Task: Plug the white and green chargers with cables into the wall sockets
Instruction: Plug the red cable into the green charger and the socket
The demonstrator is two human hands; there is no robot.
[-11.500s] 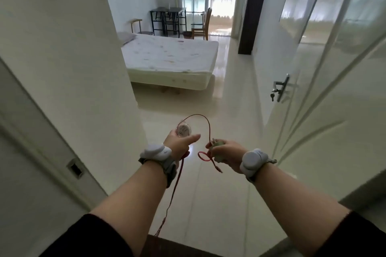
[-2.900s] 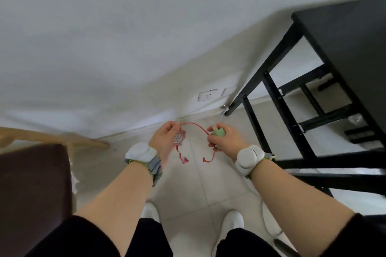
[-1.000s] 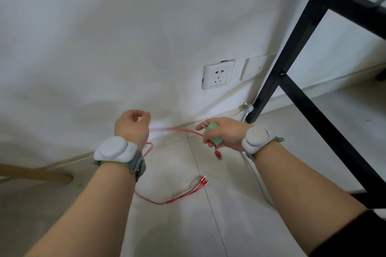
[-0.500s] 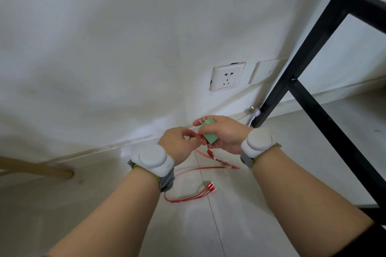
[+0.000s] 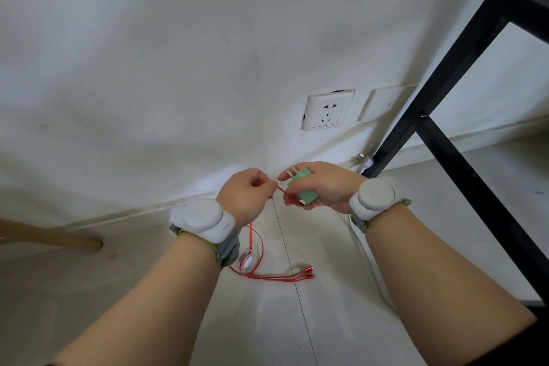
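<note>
We crouch over a glossy pale tiled floor (image 5: 326, 321) by a matt white wall carrying a square white plastic wall socket (image 5: 326, 110), beside a black metal table frame (image 5: 439, 140). Our right hand (image 5: 320, 187) grips the small green boxy charger (image 5: 304, 190), prongs towards the wall, while our left hand (image 5: 246, 193) pinches the thin red cable (image 5: 282, 192) at what seems its port. The hands have drawn closer than half a second ago, and the cable's round clear reel (image 5: 248, 261) lies on the floor.

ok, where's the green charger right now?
Head view, centre-right: the green charger is in the right hand, prongs up, below the wall socket, with the left hand beside it.
</note>
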